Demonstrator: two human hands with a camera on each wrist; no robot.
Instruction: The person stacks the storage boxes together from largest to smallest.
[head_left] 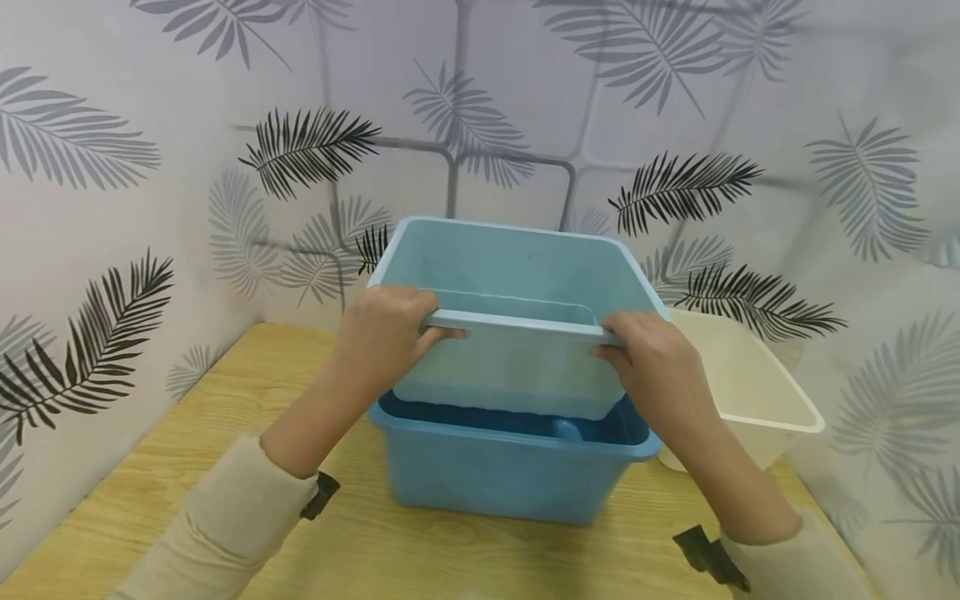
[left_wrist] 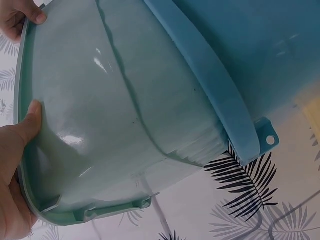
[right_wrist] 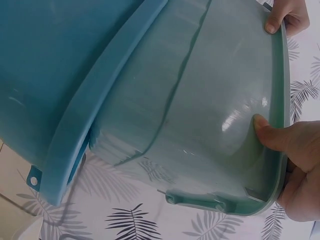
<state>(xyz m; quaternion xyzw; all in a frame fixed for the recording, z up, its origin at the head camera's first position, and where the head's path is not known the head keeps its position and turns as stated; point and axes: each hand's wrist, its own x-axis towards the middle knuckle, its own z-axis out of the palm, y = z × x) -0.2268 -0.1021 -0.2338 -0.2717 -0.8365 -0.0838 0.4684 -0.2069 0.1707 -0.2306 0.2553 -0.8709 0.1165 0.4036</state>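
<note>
A light blue-green plastic bin (head_left: 525, 362) is tilted with its opening towards me, its base partly inside the rim of a darker blue bin (head_left: 502, 475). My left hand (head_left: 390, 325) grips the near rim of the lighter bin on its left side, thumb below on the outer wall. On the right side of that rim, my right hand (head_left: 652, 350) holds on the same way. Both wrist views show a thumb (left_wrist: 31, 120) pressed against the outer wall under the lip. A small rounded blue object (head_left: 567, 430) shows inside the darker bin, mostly hidden.
A cream bin (head_left: 742, 367) stands at the right, behind my right forearm. Everything rests on a wood-grain table (head_left: 247, 400) set against walls (head_left: 510, 108) covered in a leaf pattern.
</note>
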